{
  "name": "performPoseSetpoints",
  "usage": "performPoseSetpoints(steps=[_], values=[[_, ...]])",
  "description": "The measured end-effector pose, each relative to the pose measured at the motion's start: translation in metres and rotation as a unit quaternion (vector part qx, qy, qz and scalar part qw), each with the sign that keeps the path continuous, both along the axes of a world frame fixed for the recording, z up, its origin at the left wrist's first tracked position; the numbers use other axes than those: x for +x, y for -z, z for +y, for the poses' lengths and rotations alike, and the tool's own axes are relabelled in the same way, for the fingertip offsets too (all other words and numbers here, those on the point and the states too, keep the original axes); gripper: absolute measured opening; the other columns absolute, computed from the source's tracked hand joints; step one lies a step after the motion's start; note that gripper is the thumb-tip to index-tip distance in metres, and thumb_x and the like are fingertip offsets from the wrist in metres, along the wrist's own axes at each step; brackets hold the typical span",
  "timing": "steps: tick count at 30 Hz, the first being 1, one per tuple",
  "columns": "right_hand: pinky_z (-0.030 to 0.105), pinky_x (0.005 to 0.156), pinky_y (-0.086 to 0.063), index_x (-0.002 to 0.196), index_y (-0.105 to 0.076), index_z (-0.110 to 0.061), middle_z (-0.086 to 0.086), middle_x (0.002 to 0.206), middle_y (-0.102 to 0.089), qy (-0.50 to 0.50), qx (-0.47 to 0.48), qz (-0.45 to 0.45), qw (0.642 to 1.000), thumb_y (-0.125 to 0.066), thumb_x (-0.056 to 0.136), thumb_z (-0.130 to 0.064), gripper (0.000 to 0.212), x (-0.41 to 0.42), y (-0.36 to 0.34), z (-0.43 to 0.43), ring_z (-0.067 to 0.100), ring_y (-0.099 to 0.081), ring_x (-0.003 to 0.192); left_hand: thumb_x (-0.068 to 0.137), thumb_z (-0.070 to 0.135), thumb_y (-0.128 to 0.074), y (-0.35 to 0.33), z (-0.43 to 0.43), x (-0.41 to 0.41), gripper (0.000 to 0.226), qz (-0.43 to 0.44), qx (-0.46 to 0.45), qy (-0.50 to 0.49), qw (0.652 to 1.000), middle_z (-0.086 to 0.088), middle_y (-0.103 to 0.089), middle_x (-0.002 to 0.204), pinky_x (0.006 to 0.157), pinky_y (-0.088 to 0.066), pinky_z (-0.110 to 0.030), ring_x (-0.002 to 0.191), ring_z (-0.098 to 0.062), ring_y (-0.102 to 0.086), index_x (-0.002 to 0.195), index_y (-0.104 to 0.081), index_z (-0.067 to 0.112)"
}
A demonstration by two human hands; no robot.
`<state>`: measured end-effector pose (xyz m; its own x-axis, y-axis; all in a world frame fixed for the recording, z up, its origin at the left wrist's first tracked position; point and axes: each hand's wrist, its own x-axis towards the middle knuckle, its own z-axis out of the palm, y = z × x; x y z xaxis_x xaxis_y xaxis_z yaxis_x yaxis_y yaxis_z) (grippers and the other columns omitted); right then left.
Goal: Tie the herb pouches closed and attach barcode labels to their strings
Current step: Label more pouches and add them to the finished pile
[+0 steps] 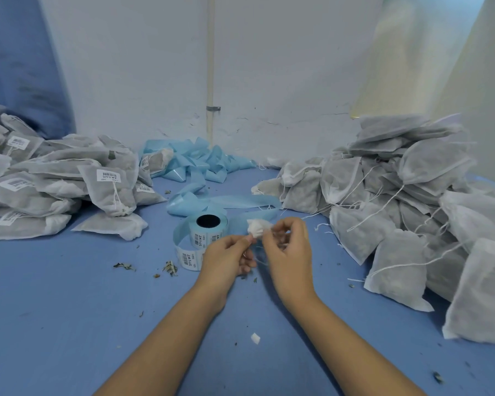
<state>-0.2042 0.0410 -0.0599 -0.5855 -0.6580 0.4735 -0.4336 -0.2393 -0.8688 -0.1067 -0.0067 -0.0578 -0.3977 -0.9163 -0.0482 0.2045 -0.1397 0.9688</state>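
My left hand [229, 255] and my right hand [287, 242] meet above the middle of the blue table [69, 310]. Between them sticks up the gathered white top of a herb pouch [257, 227]; the rest of the pouch is hidden behind my hands. My left fingers pinch it at its neck. My right fingers are curled, pinching a thin white string [262, 262] that trails down between the hands. Just left of the hands stands the roll of barcode labels [205, 231] on blue backing, its strip curling toward my left hand.
A pile of labelled grey pouches [69, 178] covers the left side. A taller heap of unlabelled pouches with loose strings [412, 210] fills the right. Crumpled blue backing strip [200, 164] lies at the back by the wall. Herb crumbs [170, 267] and a white scrap [255, 338] dot the table.
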Motion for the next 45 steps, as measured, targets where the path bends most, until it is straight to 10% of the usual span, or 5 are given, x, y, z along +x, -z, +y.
performPoseSetpoints(steps=[16,22,45], values=[[0.014,0.051,-0.045,0.082,-0.069,0.003,0.008,0.067,-0.065,-0.161,0.078,-0.285,0.942,-0.062,0.087,-0.005,0.012,-0.004,-0.009,0.000,0.010,-0.060,0.053,0.087,-0.007,-0.039,0.004,0.000,0.004,0.044,-0.029,-0.067,0.083,0.994,-0.002,-0.046,0.047,0.042,-0.035,-0.023,0.040,-0.015,-0.046,0.117,-0.059,0.018],[0.024,0.080,-0.046,0.083,-0.072,-0.011,0.001,0.076,-0.072,-0.208,0.141,-0.277,0.927,-0.059,0.089,-0.011,0.015,-0.015,-0.012,-0.002,0.010,-0.066,0.073,0.088,-0.007,-0.039,0.006,-0.002,0.006,0.040,-0.010,-0.064,0.107,0.992,-0.002,-0.043,0.044,0.042,-0.033,-0.024,0.040,-0.018,-0.043,0.107,-0.061,0.020],[0.023,0.071,-0.055,0.085,-0.062,-0.008,0.008,0.081,-0.073,-0.291,0.097,-0.435,0.847,-0.049,0.091,-0.008,0.015,-0.035,-0.011,-0.001,0.018,-0.070,0.078,0.089,-0.005,-0.039,0.002,0.007,-0.001,0.042,-0.115,-0.088,0.094,0.985,0.000,-0.042,0.048,0.044,-0.036,-0.021,0.041,-0.012,-0.040,0.120,-0.055,0.017]])
